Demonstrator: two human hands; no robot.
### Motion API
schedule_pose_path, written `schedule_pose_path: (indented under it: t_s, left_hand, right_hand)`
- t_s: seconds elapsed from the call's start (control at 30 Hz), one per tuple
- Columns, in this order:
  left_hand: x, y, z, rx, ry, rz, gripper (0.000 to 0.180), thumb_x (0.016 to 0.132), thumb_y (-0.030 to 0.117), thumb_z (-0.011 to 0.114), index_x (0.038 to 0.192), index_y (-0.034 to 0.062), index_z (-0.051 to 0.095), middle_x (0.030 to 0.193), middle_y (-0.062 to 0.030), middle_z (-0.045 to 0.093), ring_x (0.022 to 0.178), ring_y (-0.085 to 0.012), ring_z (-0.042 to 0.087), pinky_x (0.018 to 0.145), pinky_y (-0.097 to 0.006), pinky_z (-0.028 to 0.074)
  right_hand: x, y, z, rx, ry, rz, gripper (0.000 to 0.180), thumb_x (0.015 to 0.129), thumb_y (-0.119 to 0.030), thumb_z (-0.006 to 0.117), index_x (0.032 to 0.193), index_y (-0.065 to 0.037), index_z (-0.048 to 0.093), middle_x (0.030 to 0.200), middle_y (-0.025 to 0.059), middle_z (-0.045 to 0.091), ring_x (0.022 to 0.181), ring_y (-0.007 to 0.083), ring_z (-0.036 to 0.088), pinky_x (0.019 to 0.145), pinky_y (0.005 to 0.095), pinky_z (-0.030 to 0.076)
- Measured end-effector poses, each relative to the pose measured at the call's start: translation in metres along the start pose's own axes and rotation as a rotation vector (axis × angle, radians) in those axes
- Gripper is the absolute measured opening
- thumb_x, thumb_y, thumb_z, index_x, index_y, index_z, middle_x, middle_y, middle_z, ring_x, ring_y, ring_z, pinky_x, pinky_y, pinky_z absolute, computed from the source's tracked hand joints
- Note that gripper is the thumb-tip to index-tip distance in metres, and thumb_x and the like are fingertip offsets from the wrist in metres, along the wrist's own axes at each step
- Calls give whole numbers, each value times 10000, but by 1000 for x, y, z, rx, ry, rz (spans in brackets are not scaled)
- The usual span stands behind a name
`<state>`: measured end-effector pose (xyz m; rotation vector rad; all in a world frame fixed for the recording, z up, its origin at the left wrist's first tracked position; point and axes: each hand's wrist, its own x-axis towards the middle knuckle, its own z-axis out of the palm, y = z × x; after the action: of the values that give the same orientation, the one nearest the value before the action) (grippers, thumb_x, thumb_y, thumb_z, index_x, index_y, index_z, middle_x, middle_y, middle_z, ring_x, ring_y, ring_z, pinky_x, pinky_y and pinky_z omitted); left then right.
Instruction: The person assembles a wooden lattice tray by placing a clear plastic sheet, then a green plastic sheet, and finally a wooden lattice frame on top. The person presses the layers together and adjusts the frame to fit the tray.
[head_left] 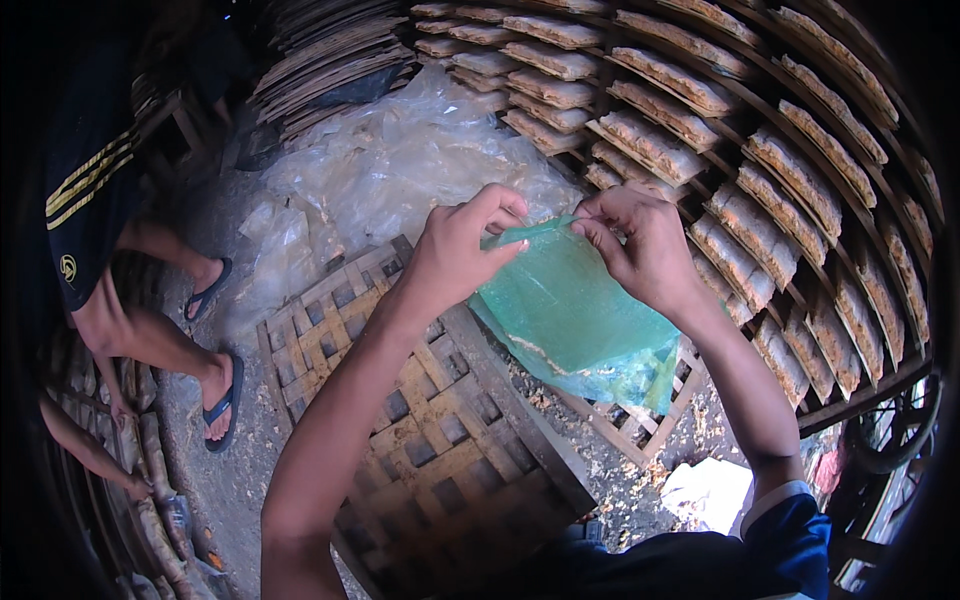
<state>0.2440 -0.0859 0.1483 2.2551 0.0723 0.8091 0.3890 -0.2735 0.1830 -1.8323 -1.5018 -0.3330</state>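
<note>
Left forearm: bare, no sleeve in view, lower centre of the frame.
Right forearm: bare up to the elbow.
Right sleeve: dark blue, pale cuff edge, lower right.
Hands: no gloves, no rings visible.

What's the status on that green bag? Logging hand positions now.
Left hand and right hand both pinching green plastic bag at its top edge. Bag hangs over woven bamboo tray. Nothing between the hands.

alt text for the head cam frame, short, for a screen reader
Two bare hands, left hand and right hand, pinch the top edge of a green plastic bag above a woven bamboo tray. Racks of flat pale pieces curve behind; another person's sandalled feet stand at left.
</note>
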Motion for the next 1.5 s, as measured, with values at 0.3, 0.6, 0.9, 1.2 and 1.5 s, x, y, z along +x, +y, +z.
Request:
schedule_pose_path:
  t_s: [0.3, 0.6, 0.9, 1.2, 1.5]
  left_hand:
    - [-2, -10, -5, -121, 14, -104, 321, 846, 61, 796, 1107, 38, 611, 980, -81, 753, 980, -148, 707, 897, -315, 535]
    - [-1, 12, 10, -230, -34, -5, 335, 867, 45, 779, 1140, 26, 586, 1080, -110, 731, 1070, -140, 685, 937, -308, 531]
    - [-12, -12, 0, -85, -74, -226, 348, 855, 93, 800, 1144, 2, 628, 1098, -145, 744, 1100, -193, 697, 931, -339, 531]
    - [-12, -31, -9, -16, -134, -262, 319, 898, 203, 777, 1152, 35, 683, 1099, -112, 750, 1061, -206, 707, 945, -358, 522]
    - [-6, -31, -7, -331, 53, -230, 206, 930, 77, 712, 1121, 9, 678, 1043, -71, 731, 991, -109, 655, 892, -283, 502]
  right_hand:
    - [-1, -15, -29, -10, -55, 220, 134, 846, -142, 752, 929, -43, 718, 878, 106, 716, 890, 305, 678, 810, 445, 507]
    - [15, -15, -3, 17, -135, 42, 241, 755, -119, 790, 983, -57, 742, 909, 145, 725, 910, 352, 698, 816, 427, 548]
    - [19, -8, -24, 2, 18, -14, 150, 795, -69, 758, 936, -23, 737, 886, 156, 727, 854, 327, 714, 756, 396, 542]
    - [9, 17, -69, -40, 123, 189, 174, 890, -168, 763, 965, -14, 730, 842, 99, 737, 757, 184, 692, 739, 318, 519]
    - [-8, 56, -92, -170, 242, 205, 216, 903, -114, 706, 1100, -25, 691, 1013, 125, 716, 888, 203, 663, 828, 347, 498]
